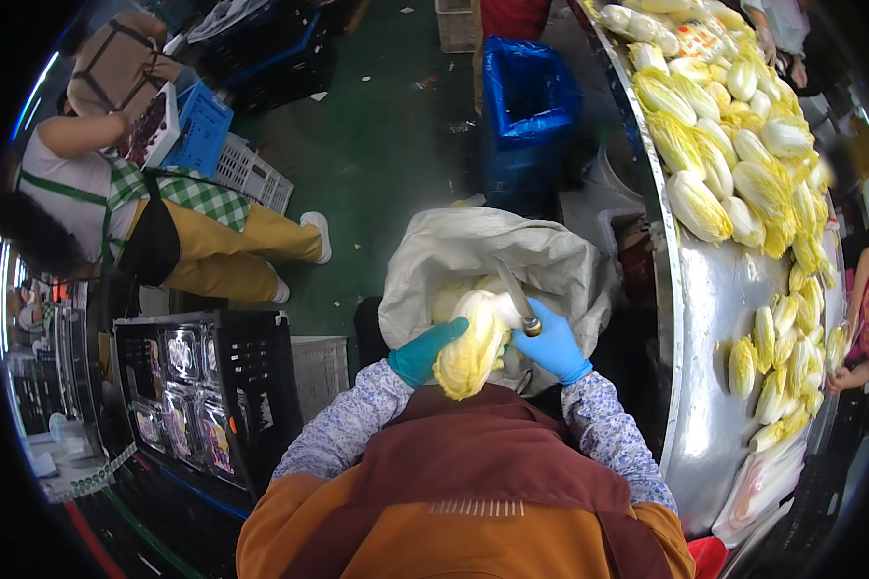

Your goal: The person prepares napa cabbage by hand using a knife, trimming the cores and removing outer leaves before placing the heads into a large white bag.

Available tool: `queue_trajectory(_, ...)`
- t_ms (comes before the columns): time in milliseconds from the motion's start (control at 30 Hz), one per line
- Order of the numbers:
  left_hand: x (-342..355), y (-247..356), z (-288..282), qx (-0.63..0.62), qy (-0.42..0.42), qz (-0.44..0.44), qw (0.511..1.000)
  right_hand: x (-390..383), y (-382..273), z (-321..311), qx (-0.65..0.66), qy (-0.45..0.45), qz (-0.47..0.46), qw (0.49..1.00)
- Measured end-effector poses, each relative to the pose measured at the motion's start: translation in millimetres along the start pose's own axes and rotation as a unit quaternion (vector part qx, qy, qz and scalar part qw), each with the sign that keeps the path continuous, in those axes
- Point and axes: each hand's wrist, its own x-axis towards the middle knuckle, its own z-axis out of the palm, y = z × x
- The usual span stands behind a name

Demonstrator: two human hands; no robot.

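In my left hand (423, 355), gloved in green, I hold a napa cabbage (473, 349), its yellow leafy end toward me and its white base away. My right hand (554, 345), in a blue glove, is closed round the handle of a knife (515, 290). The curved blade points away from me, close beside the cabbage's base. Both hands are over the near side of a large white woven sack (417, 253) with a wide mouth. Pale cabbage pieces lie inside it, partly hidden by the cabbage I hold.
To my right runs a metal table (702, 318) heaped with napa cabbages (734, 145). Ahead stands a bin lined with a blue bag (531, 92). A black crate (251, 386) of clear packs is at my left. A person (77, 183) carries a box there; other people work beyond the table.
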Motion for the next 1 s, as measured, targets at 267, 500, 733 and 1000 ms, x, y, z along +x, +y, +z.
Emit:
queue_trajectory(267,-10.0,6.7,-4.3,0.259,-0.011,0.037,0.965,7.9,13.1,-22.7,-0.240,0.115,-0.086,0.960)
queue_trajectory(500,-1.6,14.4,18.0,0.354,-0.018,0.083,0.932,-37.9,-60.0,-19.5,-0.391,0.067,-0.226,0.890)
queue_trajectory(733,-2.7,12.3,13.5,0.406,-0.013,0.103,0.908,-41.8,-66.2,-17.6,-0.434,0.035,-0.260,0.862)
queue_trajectory(1000,-14.6,19.7,16.8,0.367,0.008,0.051,0.929,-46.0,-72.5,-12.9,-0.428,0.042,-0.242,0.870)
